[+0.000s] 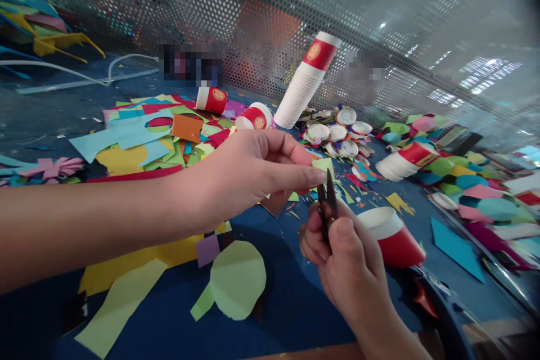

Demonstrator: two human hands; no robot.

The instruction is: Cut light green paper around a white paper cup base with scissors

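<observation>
The left hand (253, 171) reaches in from the left, its thumb and index finger pinched together on a small light green paper piece (324, 165), held above the worktop (304, 326). The right hand (352, 253) has its fingers closed around a pair of scissors (331, 197); the blades point to the far side, slightly parted, with the tips at the paper. Whether they bite into it cannot be determined. Below the hands, at the near side, lie a rounded pale green cut-out (238, 278), a purple square (208, 251), a yellow sheet (169, 253) and a pale green strip (122, 306). A red-and-white cup (399, 239) rests just right of the right hand. At the far side, a tall cup stack (301, 87) stands near a heap of white discs (337, 133); coloured paper scraps (122, 132) are piled at far left. A blue sheet (458, 248) lies to the right.
</observation>
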